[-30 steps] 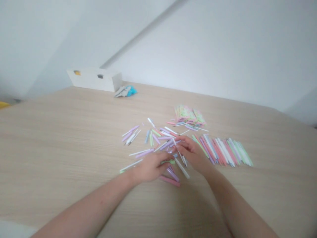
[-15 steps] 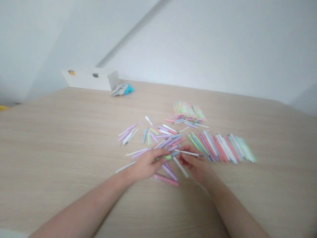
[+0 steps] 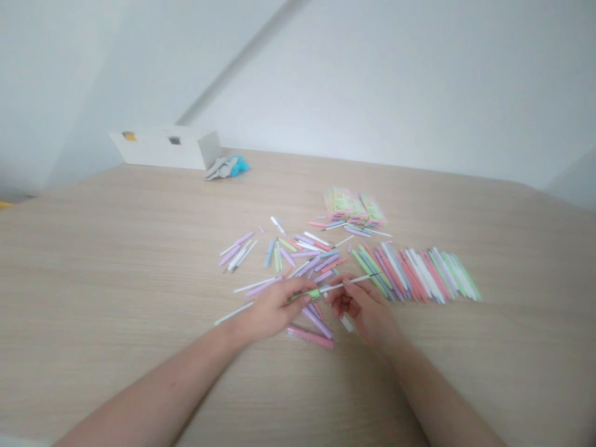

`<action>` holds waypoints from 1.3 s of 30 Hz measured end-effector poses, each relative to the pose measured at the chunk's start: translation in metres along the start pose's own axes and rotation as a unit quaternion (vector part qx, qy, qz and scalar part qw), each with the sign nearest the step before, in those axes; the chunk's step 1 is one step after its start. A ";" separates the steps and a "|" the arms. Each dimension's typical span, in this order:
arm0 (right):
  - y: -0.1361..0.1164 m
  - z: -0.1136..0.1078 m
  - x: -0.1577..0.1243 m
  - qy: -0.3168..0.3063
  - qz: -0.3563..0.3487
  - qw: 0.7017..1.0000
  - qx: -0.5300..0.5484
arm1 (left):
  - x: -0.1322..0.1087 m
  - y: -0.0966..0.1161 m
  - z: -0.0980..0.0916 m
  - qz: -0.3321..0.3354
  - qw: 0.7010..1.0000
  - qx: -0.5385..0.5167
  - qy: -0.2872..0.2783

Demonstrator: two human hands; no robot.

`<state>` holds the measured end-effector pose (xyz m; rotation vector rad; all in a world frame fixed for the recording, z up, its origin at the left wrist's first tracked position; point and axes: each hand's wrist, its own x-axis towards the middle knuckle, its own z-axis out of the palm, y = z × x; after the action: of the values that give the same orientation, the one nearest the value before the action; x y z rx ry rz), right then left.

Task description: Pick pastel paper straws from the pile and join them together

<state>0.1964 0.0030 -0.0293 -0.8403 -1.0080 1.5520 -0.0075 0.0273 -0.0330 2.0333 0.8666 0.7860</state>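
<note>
In the middle of the wooden table, my left hand (image 3: 279, 307) pinches a green pen barrel (image 3: 311, 294). Close on its right, my right hand (image 3: 361, 304) has its fingers closed on a thin white refill (image 3: 351, 282) with a dark tip pointing right. The refill's left end meets the right end of the green barrel. Loose purple, white, pink and blue pen parts lie around and under both hands, among them a pink barrel (image 3: 311, 336) nearest me. Beyond my right hand lies a row of assorted pens (image 3: 419, 273), side by side.
Behind the loose parts stand stacked green and pink packets (image 3: 354, 208). A white box (image 3: 162, 149) with two cutouts is at the back left, beside a crumpled grey and blue item (image 3: 228, 166). A wall rises behind the table (image 3: 139, 248).
The white refill has swung from across my right fingers into line with the green barrel. The blue piece seen at the barrel's right end no longer shows there. The view has shifted slightly.
</note>
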 end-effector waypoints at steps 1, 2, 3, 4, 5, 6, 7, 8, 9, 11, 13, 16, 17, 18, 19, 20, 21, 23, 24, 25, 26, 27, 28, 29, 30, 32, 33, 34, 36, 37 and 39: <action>0.001 0.000 0.000 -0.003 0.002 1.000 -0.002 | 0.000 0.001 0.000 0.003 1.000 -0.001 -0.001; 0.001 0.000 0.000 -0.006 0.002 1.000 -0.003 | 0.000 0.002 0.000 0.007 1.000 -0.003 -0.001; 0.002 0.001 0.001 -0.009 0.003 1.000 -0.005 | 0.000 0.002 0.000 0.011 1.000 -0.004 -0.001; 0.003 0.001 0.001 -0.014 0.005 1.000 -0.007 | 0.000 0.003 0.000 0.014 1.000 -0.005 0.001; 0.004 0.001 0.001 -0.020 0.007 1.000 -0.008 | 0.000 0.004 0.001 0.016 1.000 -0.004 0.002; 0.005 0.001 0.001 -0.027 0.011 1.000 -0.010 | 0.000 0.004 0.001 0.016 1.000 -0.003 0.004; 0.006 0.001 0.001 -0.033 0.016 0.999 -0.012 | 0.000 0.004 0.001 0.017 1.000 -0.001 0.006; 0.008 0.001 0.002 -0.041 0.021 0.999 -0.015 | -0.001 0.004 0.002 0.016 1.000 0.000 0.005; 0.009 0.001 0.002 -0.048 0.025 0.998 -0.017 | -0.001 0.004 0.002 0.015 1.000 -0.001 0.004; 0.012 0.001 0.001 -0.057 0.030 0.998 -0.022 | -0.001 0.004 0.002 0.015 1.000 -0.007 0.002; 0.014 0.001 0.001 -0.056 0.034 0.998 -0.025 | -0.001 0.005 0.002 0.018 1.000 -0.018 -0.004; 0.017 0.002 -0.001 -0.039 0.038 0.998 -0.031 | 0.000 0.008 0.001 0.024 0.999 -0.034 -0.018; 0.017 0.003 -0.001 -0.035 0.036 0.998 -0.029 | 0.000 0.008 0.001 0.025 0.999 -0.036 -0.021; 0.017 0.003 -0.001 -0.034 0.034 0.999 -0.025 | 0.000 0.009 0.001 0.023 0.999 -0.038 -0.022; 0.016 0.004 -0.001 -0.033 0.032 0.999 -0.018 | 0.000 0.010 0.001 0.020 0.999 -0.038 -0.021; 0.015 0.005 -0.001 -0.033 0.030 0.999 -0.009 | 0.000 0.010 0.001 0.016 0.999 -0.037 -0.019; 0.014 0.006 -0.001 -0.032 0.030 0.999 0.001 | 0.000 0.010 0.001 0.012 0.999 -0.037 -0.017; 0.011 0.007 -0.001 -0.023 0.030 0.999 0.018 | 0.000 0.009 0.002 0.002 0.999 -0.037 -0.014; 0.009 0.007 -0.001 -0.013 0.028 0.999 0.021 | 0.000 0.008 0.002 -0.003 0.999 -0.037 -0.012; 0.008 0.007 -0.001 0.000 0.025 0.999 0.021 | -0.001 0.008 0.003 -0.008 0.999 -0.036 -0.011; 0.006 0.007 -0.001 0.015 0.018 1.000 0.019 | -0.001 0.007 0.003 -0.012 0.999 -0.035 -0.010; 0.005 0.007 -0.001 0.029 0.012 0.999 0.014 | -0.001 0.007 0.003 -0.016 0.999 -0.034 -0.010; 0.004 0.007 -0.001 0.041 0.005 0.999 0.007 | -0.001 0.007 0.003 -0.019 0.999 -0.034 -0.009; 0.003 0.007 -0.001 0.050 -0.001 0.999 -0.002 | -0.001 0.007 0.004 -0.019 0.999 -0.034 -0.008; 0.002 0.007 -0.001 0.057 -0.005 0.998 -0.011 | -0.001 0.007 0.004 -0.019 0.999 -0.035 -0.009; 0.002 0.006 -0.001 0.064 -0.012 0.997 -0.033 | -0.001 0.007 0.003 -0.016 0.999 -0.034 -0.013; 0.002 0.005 -0.001 0.066 -0.015 0.997 -0.045 | -0.001 0.007 0.003 -0.016 0.999 -0.031 -0.014; 0.002 0.005 0.000 0.066 -0.017 0.996 -0.055 | -0.001 0.007 0.003 -0.015 0.999 -0.026 -0.015; 0.003 0.004 0.000 0.061 -0.020 0.995 -0.073 | -0.001 0.007 0.002 -0.011 1.000 -0.018 -0.019; 0.003 0.004 0.001 0.059 -0.020 0.995 -0.080 | -0.001 0.007 0.002 -0.007 1.000 -0.015 -0.021; 0.004 0.003 0.001 0.058 -0.019 0.994 -0.088 | -0.002 0.008 0.001 0.004 1.000 -0.014 -0.028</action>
<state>0.1919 0.0028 -0.0316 -1.0152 -1.0794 1.3795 -0.0050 0.0217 -0.0275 2.0254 0.8138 0.7385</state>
